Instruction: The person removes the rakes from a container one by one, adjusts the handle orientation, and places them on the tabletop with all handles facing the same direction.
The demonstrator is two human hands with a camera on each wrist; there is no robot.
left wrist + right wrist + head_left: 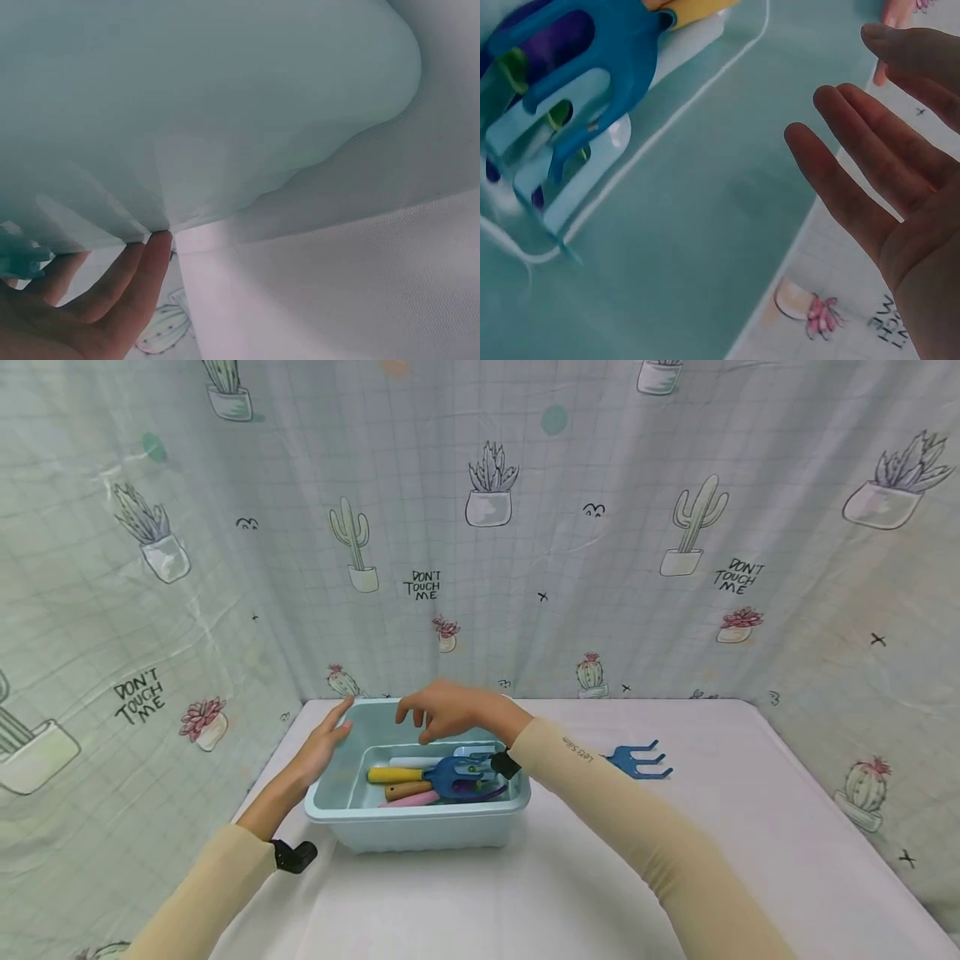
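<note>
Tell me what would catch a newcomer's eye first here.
Probably the pale blue tub on the white table, with a yellow-handled blue fork bright among the tools inside. Next come the left hand, touching the tub's left side, and the right hand, empty above it. A second blue fork, partly hidden by the right sleeve, lies on the table's right side.

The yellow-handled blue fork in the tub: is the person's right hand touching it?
Apart. The right wrist view shows it: a bare stretch of tub lies between the right hand and the yellow-handled blue fork.
</note>
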